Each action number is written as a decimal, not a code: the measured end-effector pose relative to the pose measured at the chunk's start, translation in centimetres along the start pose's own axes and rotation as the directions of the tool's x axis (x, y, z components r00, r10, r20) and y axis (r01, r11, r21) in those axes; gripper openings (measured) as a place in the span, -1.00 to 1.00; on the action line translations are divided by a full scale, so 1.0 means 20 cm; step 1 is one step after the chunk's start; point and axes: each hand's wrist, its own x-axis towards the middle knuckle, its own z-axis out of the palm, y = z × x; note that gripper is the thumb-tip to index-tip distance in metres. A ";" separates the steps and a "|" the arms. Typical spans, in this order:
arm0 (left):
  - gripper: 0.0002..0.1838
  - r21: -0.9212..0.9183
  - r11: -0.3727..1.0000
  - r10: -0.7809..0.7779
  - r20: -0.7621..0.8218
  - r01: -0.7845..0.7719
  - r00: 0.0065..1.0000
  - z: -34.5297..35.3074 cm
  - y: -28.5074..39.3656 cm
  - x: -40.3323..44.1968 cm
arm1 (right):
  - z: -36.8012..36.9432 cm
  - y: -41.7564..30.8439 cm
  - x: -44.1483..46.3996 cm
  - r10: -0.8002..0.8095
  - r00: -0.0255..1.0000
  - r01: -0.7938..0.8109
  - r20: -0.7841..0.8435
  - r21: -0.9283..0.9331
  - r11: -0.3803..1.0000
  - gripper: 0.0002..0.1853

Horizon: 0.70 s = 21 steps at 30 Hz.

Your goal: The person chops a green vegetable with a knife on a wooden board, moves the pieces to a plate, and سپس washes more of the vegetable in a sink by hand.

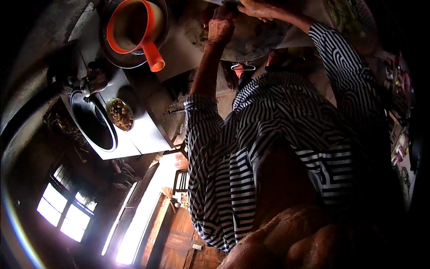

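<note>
Both hands meet over the round board at the table's near edge

The left hand [220, 30] is over the left part of the round board [244, 50], its fingers curled in; whatever they grip is lost in shadow at the frame's top. The right hand [256, 9] comes in from the right, fingers partly bent and pointing across towards the left hand — I cannot tell whether they hold anything. The board sits at the near edge of the white table [181, 54], and its long axis, being round, gives no direction. The left hand is the nearer one to the orange dipper [154, 57], which rests in a dark pan [110, 53] to the left, its tubular handle angled back towards the body. Further left, a bowl of chopped food [120, 114] sits beside a big wok [92, 120] — no brand, label or writing is readable.
</note>
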 end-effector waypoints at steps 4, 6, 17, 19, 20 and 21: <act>-0.69 0.107 0.941 -0.337 0.402 0.321 0.852 -0.03 0.01 -0.12 | -0.26 -0.06 -0.12 0.093 0.875 -0.391 0.474 0.581 0.714 -0.36; -0.74 0.096 0.986 -0.157 0.207 0.139 0.966 -0.02 0.03 -0.06 | -0.32 -0.05 -0.18 0.052 0.833 -0.410 0.550 0.554 0.724 -0.31; -0.73 0.034 0.986 -0.165 0.153 0.161 0.974 0.08 -0.05 -0.13 | -0.03 -0.02 -0.16 0.016 0.946 -0.179 0.323 0.482 0.857 -0.34; -0.73 0.026 0.986 -0.165 0.199 0.163 0.966 0.09 -0.04 -0.17 | 0.10 -0.01 -0.06 0.003 0.976 -0.121 0.218 0.530 0.839 -0.33; -0.71 0.099 0.989 -0.127 0.195 0.110 0.973 0.00 0.02 -0.09 | 0.15 -0.01 -0.01 0.002 0.983 -0.105 0.185 0.550 0.829 -0.32; -0.69 0.170 0.984 -0.088 0.196 0.055 0.977 -0.05 0.06 -0.05 | 0.18 -0.02 0.03 0.009 0.984 -0.113 0.181 0.574 0.811 -0.32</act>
